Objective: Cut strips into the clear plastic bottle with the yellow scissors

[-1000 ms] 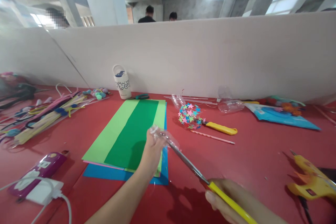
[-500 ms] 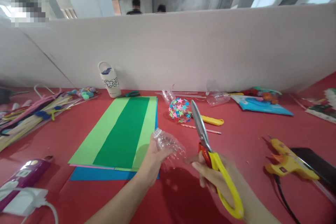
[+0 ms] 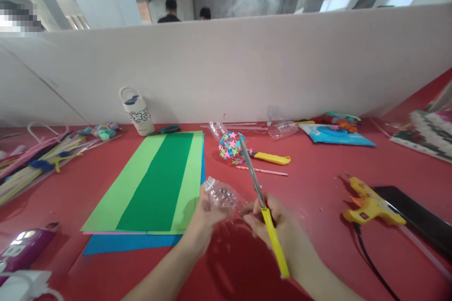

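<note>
My left hand (image 3: 205, 218) is closed around a clear plastic bottle piece (image 3: 223, 196), its neck pointing up and left. Scissors (image 3: 254, 174) with yellow handles are held in my right hand (image 3: 273, 223), blades pointing up and away from me. The right fingertips are at the bottle piece's near right edge; whether they pinch it I cannot tell. Beyond the scissors' tip lies a ball covered in coloured stars (image 3: 231, 146). A yellow utility knife (image 3: 271, 158) and a pink pencil (image 3: 263, 170) lie behind my right hand.
Green and blue sheets (image 3: 148, 188) lie at left. A white tumbler (image 3: 139, 115) stands near the white partition (image 3: 226, 70). On the right are a yellow glue gun (image 3: 374, 202), a black phone (image 3: 413, 211) and a blue packet (image 3: 339, 136). Wrapped craft stems (image 3: 31, 164) lie far left.
The view has shifted slightly to the right. My right hand has come closer to the bottle piece, and the scissors have turned so their handles show edge-on.
</note>
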A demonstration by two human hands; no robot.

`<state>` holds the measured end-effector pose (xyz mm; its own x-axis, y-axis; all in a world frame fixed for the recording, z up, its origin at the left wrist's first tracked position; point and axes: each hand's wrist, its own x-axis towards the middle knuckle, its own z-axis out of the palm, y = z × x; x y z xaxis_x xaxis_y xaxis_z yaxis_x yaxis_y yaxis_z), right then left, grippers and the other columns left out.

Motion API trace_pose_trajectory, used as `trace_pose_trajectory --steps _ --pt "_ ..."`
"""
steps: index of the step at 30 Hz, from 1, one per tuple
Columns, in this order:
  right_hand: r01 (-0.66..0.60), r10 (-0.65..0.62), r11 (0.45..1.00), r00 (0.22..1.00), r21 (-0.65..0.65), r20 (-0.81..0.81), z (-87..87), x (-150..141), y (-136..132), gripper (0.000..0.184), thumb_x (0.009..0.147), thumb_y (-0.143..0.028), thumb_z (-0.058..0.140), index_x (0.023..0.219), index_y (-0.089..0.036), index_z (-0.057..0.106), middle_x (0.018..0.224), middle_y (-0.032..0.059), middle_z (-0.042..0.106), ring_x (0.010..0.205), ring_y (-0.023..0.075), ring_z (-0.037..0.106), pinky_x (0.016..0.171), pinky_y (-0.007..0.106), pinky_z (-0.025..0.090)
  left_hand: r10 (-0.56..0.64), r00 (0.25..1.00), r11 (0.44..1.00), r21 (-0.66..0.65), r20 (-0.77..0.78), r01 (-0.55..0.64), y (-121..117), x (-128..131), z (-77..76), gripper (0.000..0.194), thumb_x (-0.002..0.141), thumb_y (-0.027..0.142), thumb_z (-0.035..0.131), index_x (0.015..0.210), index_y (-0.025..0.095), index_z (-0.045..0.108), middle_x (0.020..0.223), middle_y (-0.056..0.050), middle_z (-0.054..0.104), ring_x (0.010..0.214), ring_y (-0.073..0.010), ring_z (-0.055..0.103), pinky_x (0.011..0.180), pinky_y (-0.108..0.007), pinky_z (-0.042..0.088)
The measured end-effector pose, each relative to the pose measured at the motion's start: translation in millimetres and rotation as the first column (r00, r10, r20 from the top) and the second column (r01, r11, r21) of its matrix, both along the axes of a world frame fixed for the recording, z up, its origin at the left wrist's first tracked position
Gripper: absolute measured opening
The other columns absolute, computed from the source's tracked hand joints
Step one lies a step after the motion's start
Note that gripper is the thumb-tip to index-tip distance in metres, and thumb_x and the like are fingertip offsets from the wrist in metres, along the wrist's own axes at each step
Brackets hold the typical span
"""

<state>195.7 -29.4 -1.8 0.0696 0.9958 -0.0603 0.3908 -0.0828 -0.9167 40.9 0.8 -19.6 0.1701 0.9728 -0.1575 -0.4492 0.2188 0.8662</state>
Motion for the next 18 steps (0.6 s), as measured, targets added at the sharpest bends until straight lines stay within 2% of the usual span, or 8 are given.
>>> trace_pose_trajectory --steps 3,8,13,18 --pt "-0.014 0.014 1.000 1.000 0.005 -0.009 -3.5 -5 -1 0.016 0.075 -0.032 0.051 0.071 -0.026 0.037 0.057 -0.0051 0.052 0.054 0.0143 0.048 0.051 0.024 0.041 -0.002 0.998 1.000 -0.013 0.065 0.003 -2 2 1.3 0.047 0.059 0.013 0.076 0.100 0.021 0.055 0.093 -0.002 0.069 0.087 -0.0174 0.064 0.082 -0.031 0.047" --pt "-0.046 0.046 0.999 0.999 -0.021 0.028 -3.3 -11 -6 0.010 0.072 -0.029 0.051 0.071 -0.025 0.041 0.056 -0.0076 0.042 0.052 0.0126 0.042 0.049 0.022 0.037 0.001 0.996 1.000 -0.014 0.088 0.000 -4 5 -0.2 0.036 0.068 0.021 0.076 0.096 0.022 0.055 0.094 -0.002 0.067 0.084 -0.0156 0.063 0.082 -0.030 0.048" --pt "-0.064 0.064 0.998 0.993 -0.007 0.097 -8.8 -19 -10 0.004 0.072 -0.026 0.050 0.073 -0.023 0.049 0.057 -0.0071 0.044 0.052 0.0117 0.040 0.049 0.020 0.035 0.077 0.995 0.994 -0.082 0.068 -0.071 -4 10 4.1 0.046 0.060 0.016 0.078 0.098 0.021 0.052 0.084 0.000 0.066 0.074 -0.0140 0.063 0.072 -0.027 0.050" --pt "-0.096 0.085 0.994 0.977 0.044 0.198 -15.5 -24 -11 0.003 0.073 -0.023 0.050 0.074 -0.024 0.048 0.059 -0.0033 0.057 0.054 0.0152 0.057 0.051 0.020 0.041 0.061 0.998 0.997 -0.052 -0.002 -0.061 -4 14 4.9 0.037 0.058 0.015 0.079 0.086 0.018 0.054 0.076 0.001 0.064 0.067 -0.0136 0.061 0.063 -0.024 0.049"
